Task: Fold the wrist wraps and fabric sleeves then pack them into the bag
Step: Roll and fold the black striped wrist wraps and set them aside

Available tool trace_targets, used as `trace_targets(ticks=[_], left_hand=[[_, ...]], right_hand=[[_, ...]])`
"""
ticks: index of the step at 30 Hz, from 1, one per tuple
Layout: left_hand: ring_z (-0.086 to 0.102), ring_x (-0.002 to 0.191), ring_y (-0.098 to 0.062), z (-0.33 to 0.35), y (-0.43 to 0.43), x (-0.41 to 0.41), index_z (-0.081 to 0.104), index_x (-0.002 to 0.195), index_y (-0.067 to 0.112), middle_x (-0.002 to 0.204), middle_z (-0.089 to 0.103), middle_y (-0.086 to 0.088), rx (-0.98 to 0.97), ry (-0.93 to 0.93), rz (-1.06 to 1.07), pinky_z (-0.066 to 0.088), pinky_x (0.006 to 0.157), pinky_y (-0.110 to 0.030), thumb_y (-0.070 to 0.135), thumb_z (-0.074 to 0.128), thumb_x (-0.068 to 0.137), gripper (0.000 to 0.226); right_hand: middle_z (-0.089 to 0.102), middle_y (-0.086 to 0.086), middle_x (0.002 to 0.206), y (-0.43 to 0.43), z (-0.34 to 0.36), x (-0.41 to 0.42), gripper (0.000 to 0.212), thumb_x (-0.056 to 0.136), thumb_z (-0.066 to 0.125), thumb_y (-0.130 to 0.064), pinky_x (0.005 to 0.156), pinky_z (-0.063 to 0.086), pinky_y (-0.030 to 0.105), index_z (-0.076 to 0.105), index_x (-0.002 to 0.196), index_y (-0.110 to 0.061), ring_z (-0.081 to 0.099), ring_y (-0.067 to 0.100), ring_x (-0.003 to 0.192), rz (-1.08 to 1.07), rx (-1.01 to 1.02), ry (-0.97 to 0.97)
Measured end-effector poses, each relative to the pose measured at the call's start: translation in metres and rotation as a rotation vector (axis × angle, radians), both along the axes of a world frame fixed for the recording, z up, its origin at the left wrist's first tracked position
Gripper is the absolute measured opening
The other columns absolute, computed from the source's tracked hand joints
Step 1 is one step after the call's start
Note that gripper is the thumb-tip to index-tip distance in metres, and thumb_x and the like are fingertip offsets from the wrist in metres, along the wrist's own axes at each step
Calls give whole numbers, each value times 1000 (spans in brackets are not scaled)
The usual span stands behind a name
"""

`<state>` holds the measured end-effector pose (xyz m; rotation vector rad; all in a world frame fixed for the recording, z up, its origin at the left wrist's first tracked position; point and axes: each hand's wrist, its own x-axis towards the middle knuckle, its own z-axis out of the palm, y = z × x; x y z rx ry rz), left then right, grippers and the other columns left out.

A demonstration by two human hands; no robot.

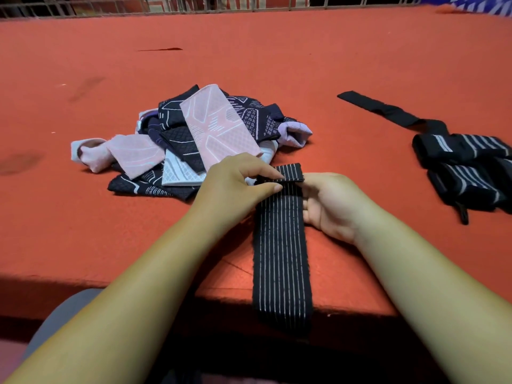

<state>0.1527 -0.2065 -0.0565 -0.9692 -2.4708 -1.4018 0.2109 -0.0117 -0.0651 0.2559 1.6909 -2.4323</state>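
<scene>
The wrist wrap (281, 245) lies across the near edge of the desk (249, 51), with its tail hanging over. The left hand (235, 181) pinches the folded end and the right hand (329, 203) grips it opposite. Each fold should stay tight, with the edges aligned.

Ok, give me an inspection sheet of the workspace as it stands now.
Surface: red cloth-covered table, a few dark marks.
Job's things: striped wrist wrap, far end folded over, tail hanging off the near edge; sleeve pile mid-table; rolled wrist wraps at right, black strap beside them; bag not seen.
Clutter: nothing seen.
Grippers: left hand pinches the fold; right hand holds the wrap's right edge.
Cables: nothing seen.
Surroundings: metal railing behind the table.
</scene>
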Motion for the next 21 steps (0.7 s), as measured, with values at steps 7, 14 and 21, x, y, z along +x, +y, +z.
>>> trace_targets(ticks=[7, 14, 21], left_hand=[[69, 100, -8, 1, 1, 3, 85, 98, 34, 98, 75, 11, -93, 81, -6, 54, 92, -40, 19, 89, 83, 21], [67, 101, -6, 5, -2, 3, 87, 104, 33, 106, 74, 14, -200, 100, -38, 51, 92, -28, 20, 86, 88, 20], [68, 77, -5, 8, -2, 7, 71, 111, 23, 102, 69, 5, 29, -201, 176, 61, 76, -30, 20, 84, 89, 25]], right_hand=[[78, 18, 104, 4, -1, -1, 44, 104, 37, -9, 69, 65, 37, 69, 131, 5, 78, 28, 87, 29, -64, -52], [71, 19, 105, 9, -4, -2, 44, 99, 39, -10, 69, 65, 36, 66, 131, 3, 72, 27, 82, 54, -121, -34], [76, 22, 116, 7, -4, 1, 51, 91, 34, 21, 83, 64, 33, 64, 131, 9, 76, 26, 101, 60, 51, 168]])
